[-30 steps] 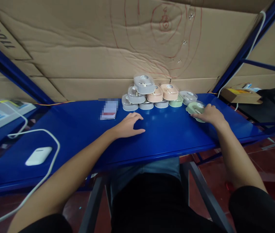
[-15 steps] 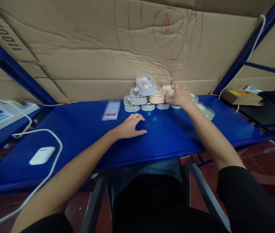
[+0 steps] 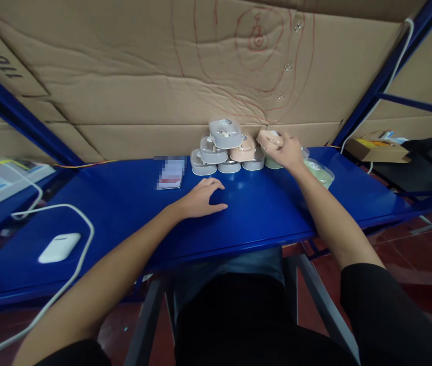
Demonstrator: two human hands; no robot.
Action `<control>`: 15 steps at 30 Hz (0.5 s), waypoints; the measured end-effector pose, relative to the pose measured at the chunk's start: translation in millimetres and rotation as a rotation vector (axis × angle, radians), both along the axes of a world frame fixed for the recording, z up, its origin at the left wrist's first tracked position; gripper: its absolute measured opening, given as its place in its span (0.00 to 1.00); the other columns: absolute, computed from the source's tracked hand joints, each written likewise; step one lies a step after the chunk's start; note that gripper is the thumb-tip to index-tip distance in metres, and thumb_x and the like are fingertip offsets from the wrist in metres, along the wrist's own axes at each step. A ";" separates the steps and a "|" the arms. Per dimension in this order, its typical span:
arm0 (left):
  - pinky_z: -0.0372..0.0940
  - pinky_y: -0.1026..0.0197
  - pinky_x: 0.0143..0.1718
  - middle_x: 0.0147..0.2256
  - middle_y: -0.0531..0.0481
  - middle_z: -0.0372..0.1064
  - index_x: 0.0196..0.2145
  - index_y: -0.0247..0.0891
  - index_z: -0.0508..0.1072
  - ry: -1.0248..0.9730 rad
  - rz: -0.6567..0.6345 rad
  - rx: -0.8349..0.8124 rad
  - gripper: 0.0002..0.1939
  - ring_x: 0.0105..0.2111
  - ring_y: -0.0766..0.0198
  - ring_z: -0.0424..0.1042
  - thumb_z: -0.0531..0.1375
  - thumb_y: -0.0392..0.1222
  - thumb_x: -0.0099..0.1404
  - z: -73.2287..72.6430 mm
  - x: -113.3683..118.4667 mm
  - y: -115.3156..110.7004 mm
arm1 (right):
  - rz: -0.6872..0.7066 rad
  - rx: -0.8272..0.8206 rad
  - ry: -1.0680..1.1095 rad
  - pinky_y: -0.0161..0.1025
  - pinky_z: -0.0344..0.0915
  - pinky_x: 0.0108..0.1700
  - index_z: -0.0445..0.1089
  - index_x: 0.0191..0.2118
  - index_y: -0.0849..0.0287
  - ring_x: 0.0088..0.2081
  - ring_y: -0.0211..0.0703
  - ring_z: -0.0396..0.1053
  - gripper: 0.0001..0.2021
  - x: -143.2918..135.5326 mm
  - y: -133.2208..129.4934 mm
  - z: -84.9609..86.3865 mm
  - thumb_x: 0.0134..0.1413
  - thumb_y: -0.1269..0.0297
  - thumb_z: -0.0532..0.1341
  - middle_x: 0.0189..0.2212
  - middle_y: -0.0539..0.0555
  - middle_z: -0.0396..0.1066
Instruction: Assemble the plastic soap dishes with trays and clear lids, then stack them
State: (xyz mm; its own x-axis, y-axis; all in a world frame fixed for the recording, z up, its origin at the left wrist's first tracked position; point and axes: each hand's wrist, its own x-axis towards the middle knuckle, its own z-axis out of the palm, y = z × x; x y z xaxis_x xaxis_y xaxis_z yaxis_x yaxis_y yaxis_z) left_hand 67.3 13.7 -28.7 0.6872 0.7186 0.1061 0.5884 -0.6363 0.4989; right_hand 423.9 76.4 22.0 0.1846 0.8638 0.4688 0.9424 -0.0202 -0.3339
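My right hand (image 3: 290, 151) is closed around a peach-coloured plastic box (image 3: 271, 140) with a clear lid, held tilted at the right of a stack. In the stack, a grey box (image 3: 225, 134) sits on top, over another grey box (image 3: 213, 149) and a peach box (image 3: 243, 148). Several more grey boxes (image 3: 228, 165) form the bottom row. A pale green box (image 3: 272, 163) is partly hidden beneath my right hand, and another green box (image 3: 319, 173) lies to its right. My left hand (image 3: 202, 198) rests open on the blue table, fingers apart, holding nothing.
A phone (image 3: 171, 173) lies left of the stack. On the left of the blue table (image 3: 124, 213) are a white earbud case (image 3: 59, 247) and a white cable (image 3: 86, 249). A cardboard wall (image 3: 124, 101) stands behind. An open carton (image 3: 376, 151) is at the right.
My right hand has lifted the peach box away from the stack, and it is now tilted with a gap beside it. My left hand stays in place. The view has shifted slightly.
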 end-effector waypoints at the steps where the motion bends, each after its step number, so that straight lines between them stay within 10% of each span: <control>1: 0.62 0.35 0.75 0.68 0.36 0.69 0.61 0.42 0.74 0.000 0.004 0.001 0.33 0.70 0.37 0.67 0.65 0.66 0.69 0.2 -0.1 -0.4 | 0.008 0.025 0.032 0.68 0.70 0.68 0.68 0.76 0.66 0.65 0.77 0.75 0.42 5.2 -4.6 4.4 0.61 0.50 0.67 0.63 0.73 0.79; 7: 0.69 0.33 0.69 0.65 0.34 0.74 0.68 0.42 0.71 -0.193 0.070 -0.036 0.40 0.66 0.36 0.74 0.71 0.65 0.66 1.4 -1.1 1.1 | 0.620 0.053 0.261 0.63 0.72 0.70 0.66 0.78 0.53 0.68 0.69 0.74 0.48 25.7 -56.7 19.7 0.57 0.41 0.73 0.71 0.59 0.75; 10: 0.69 0.33 0.70 0.68 0.31 0.73 0.74 0.41 0.63 -0.397 0.010 -0.142 0.53 0.67 0.35 0.75 0.76 0.64 0.60 0.0 -0.9 4.0 | 1.021 -0.063 0.312 0.62 0.71 0.72 0.71 0.75 0.49 0.69 0.65 0.75 0.45 10.7 -77.6 7.0 0.54 0.44 0.78 0.70 0.58 0.76; 15: 0.67 0.31 0.70 0.68 0.29 0.73 0.76 0.41 0.61 -0.411 0.001 -0.203 0.60 0.68 0.32 0.75 0.80 0.61 0.54 -6.2 2.2 2.7 | 1.252 -0.195 0.159 0.64 0.67 0.75 0.71 0.75 0.49 0.70 0.64 0.73 0.44 -30.3 -83.2 -24.9 0.54 0.51 0.79 0.72 0.60 0.74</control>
State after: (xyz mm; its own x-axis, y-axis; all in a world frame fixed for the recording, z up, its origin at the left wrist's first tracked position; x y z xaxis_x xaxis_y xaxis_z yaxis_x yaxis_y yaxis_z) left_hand 69.4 16.4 -34.9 0.6169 0.7537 0.2268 0.3157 -0.5009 0.8059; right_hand 393.6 -6.8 -2.9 -0.7594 0.5400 0.3630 0.3036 0.7875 -0.5363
